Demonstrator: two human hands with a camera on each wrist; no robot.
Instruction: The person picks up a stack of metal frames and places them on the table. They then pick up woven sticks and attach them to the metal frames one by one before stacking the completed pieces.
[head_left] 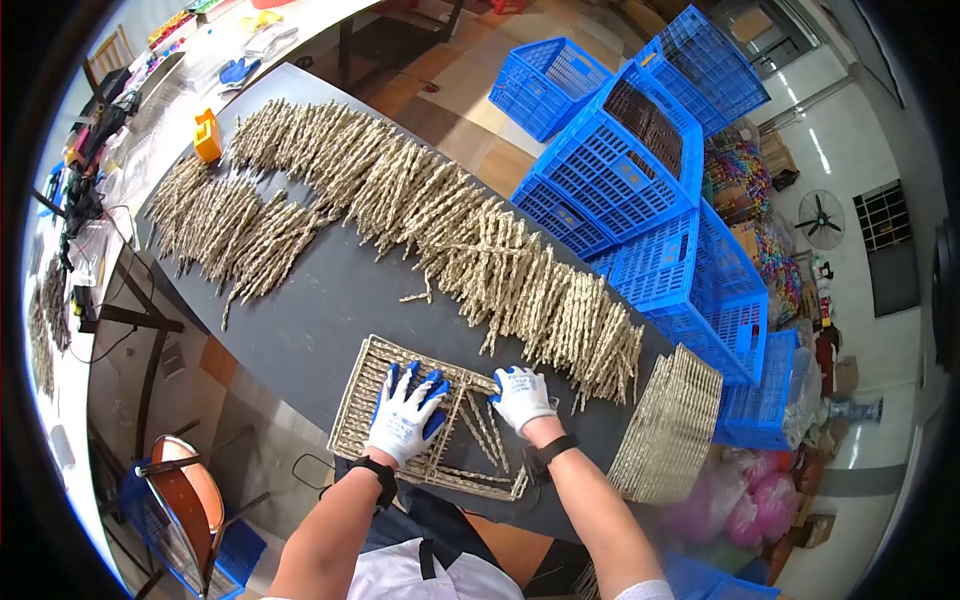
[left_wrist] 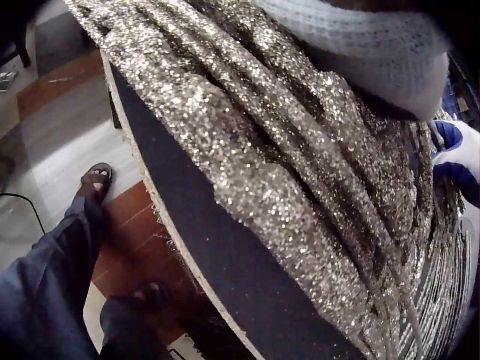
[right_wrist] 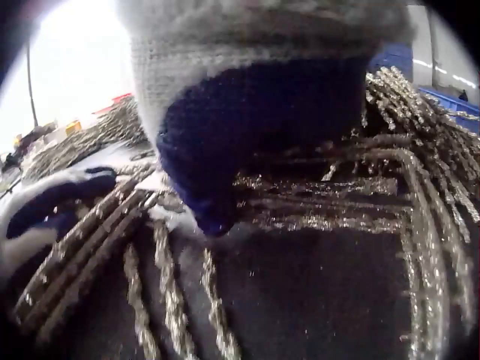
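A rectangular panel of glittery, champagne-coloured twisted sticks lies at the near edge of the dark table. Closely set sticks fill its left part; its right part is an outlined space with several loose sticks inside. My left hand, in a white glove with blue fingertips, rests spread on the filled part. At the panel's far edge, my gloved right hand pinches a glittery stick between thumb and curled fingers. Its blue thumb points down in the right wrist view; the glove hides part of the grip.
Long rows of loose sticks cover the table's far side, with an orange-yellow dispenser at their left end. A finished-looking stack of panels lies at right. Blue crates stand beyond the table; a chair is at lower left.
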